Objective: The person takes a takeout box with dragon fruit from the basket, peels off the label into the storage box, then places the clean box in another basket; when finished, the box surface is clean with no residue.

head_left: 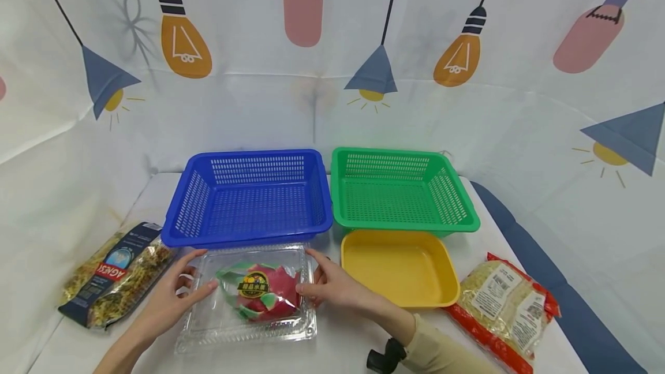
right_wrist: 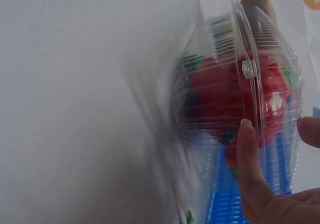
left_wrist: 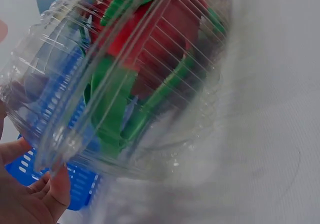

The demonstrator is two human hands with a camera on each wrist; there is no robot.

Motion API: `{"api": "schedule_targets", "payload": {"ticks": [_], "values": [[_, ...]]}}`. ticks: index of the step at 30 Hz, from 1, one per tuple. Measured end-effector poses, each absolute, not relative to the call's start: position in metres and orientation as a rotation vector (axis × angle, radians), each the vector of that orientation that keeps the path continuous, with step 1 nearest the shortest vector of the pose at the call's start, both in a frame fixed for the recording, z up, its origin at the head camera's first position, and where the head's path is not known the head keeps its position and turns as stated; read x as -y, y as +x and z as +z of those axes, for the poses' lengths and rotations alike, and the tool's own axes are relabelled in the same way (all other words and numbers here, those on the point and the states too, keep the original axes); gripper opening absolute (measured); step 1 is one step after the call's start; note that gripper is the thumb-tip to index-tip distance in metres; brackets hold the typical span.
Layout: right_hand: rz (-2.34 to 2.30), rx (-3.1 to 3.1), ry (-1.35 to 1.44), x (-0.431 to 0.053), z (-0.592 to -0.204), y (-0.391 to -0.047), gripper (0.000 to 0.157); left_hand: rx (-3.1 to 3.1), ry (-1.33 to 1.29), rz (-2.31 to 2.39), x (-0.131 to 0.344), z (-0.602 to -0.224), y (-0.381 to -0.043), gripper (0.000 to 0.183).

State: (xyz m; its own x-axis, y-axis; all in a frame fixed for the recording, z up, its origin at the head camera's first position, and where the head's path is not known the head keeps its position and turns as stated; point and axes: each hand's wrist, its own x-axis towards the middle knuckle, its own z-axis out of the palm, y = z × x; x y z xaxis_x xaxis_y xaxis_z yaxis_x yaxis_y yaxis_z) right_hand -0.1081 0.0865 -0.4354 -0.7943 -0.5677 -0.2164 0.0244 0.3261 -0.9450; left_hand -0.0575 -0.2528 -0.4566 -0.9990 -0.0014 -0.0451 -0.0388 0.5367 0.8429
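Note:
A clear plastic clamshell box with its lid down lies in front of the blue basket. Inside it is a red and green dragon fruit, under a round black-and-gold sticker on the lid. My left hand grips the box's left side, thumb over the lid; in the left wrist view its fingertips are at the rim. From the other side my right hand holds the box, thumb on top near the fruit. The right wrist view shows one finger along the rim seam.
Behind the box stand a blue basket and a green basket. A yellow tray sits right of the right hand. Bagged pasta lies at left, and a red-edged clear bag at right. A patterned cloth hangs behind.

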Motion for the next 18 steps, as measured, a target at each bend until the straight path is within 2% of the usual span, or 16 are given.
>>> {"api": "schedule_targets", "payload": {"ticks": [5, 13, 18], "values": [[-1.394, -2.342, -0.541, -0.081, -0.431, -0.105, 0.082, -2.715, -0.038, 1.479, 0.253, -0.461, -0.058, 0.069], [-1.338, -2.518, -0.782, -0.053, -0.411, -0.099, 0.039, -2.72, -0.054, 1.441, 0.252, -0.462, -0.059, 0.069], [-1.107, -2.497, -0.894, -0.027, -0.404, -0.102, 0.035, -2.738, -0.024, 1.449, 0.25, -0.46, -0.061, 0.067]]}}
